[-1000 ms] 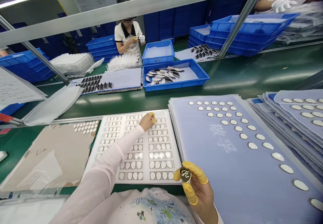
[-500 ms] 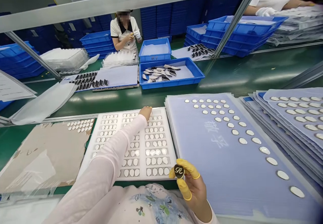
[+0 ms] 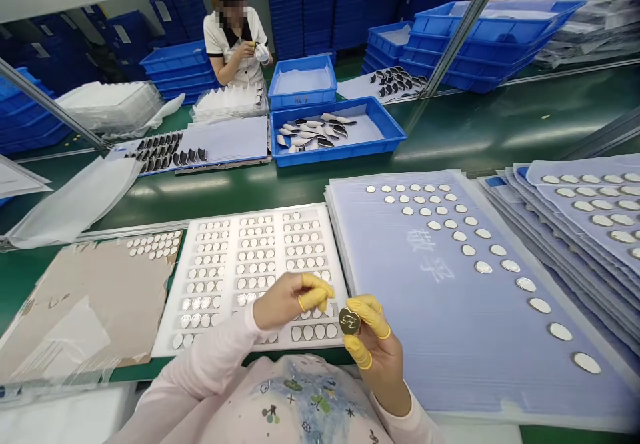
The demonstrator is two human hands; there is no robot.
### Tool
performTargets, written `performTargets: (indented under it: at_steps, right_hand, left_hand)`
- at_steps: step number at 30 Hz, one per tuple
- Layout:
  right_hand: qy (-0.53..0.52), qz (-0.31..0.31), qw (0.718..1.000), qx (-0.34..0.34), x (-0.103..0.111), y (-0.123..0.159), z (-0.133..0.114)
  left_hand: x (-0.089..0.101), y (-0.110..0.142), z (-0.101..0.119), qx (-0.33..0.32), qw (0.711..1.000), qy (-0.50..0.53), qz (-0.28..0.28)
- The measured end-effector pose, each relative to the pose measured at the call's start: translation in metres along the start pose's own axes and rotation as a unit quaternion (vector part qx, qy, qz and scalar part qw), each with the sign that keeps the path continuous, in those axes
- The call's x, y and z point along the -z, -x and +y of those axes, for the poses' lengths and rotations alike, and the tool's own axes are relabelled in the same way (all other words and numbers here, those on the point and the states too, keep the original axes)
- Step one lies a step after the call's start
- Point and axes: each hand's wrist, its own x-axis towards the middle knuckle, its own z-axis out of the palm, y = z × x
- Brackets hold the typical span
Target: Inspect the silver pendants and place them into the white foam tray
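Observation:
My right hand (image 3: 377, 337), with yellow finger cots on its fingertips, pinches a round dark disc (image 3: 349, 321) with a gold rim and a gold script letter on its face. Close to its left, my left hand (image 3: 293, 299) is above a white foam tray (image 3: 231, 251). Its cot-covered fingers are pressed together, and anything between them is hidden. Rows of small white oval pieces (image 3: 314, 332) fill slots in three columns of that tray. The far row of the right column shows two pieces at its left end.
To the right, a stack of bluish sheets (image 3: 400, 337) carries spaced white ovals. A brown cardboard sheet (image 3: 100, 284) with more ovals lies left. Behind are a blue bin (image 3: 337, 154) of curved black-and-white pieces and a metal post (image 3: 457, 31). A co-worker (image 3: 237, 44) sits across the bench.
My left hand has come back from the tray's far row to near my right hand. The disc in my right hand has turned and shifted slightly. The view has tilted down a little.

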Motion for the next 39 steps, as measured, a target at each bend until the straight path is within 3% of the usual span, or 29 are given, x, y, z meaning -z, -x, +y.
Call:
performTargets:
  at_steps: [2,5,14,24,32,35,39]
  right_hand:
    - [0.015,-0.012,1.0,0.006,-0.003,-0.002,0.0]
    - [0.045,-0.03,0.998,0.012,-0.007,-0.003,0.0]
    - [0.046,-0.035,0.998,0.019,-0.013,-0.007,-0.005]
    - [0.099,-0.047,0.993,0.044,-0.009,-0.01,0.001]
    - [0.133,-0.042,0.989,0.042,-0.009,-0.016,-0.001]
    - [0.165,-0.045,0.982,0.078,-0.013,-0.018,-0.001]
    - [0.202,-0.055,0.972,0.107,-0.017,-0.02,0.002]
  left_hand:
    - [-0.013,0.017,0.001,0.005,0.992,0.123,-0.016]
    - [-0.024,0.025,-0.001,0.016,0.978,0.209,-0.009]
    - [-0.024,0.023,-0.005,0.066,0.921,0.379,-0.057]
    - [-0.022,0.024,-0.01,0.008,0.95,0.31,-0.032]
    - [-0.021,0.024,-0.001,0.06,0.972,0.227,0.018]
    - [-0.022,0.021,0.0,0.069,0.972,0.225,0.031]
    - [-0.025,0.016,-0.001,0.074,0.976,0.182,0.09]
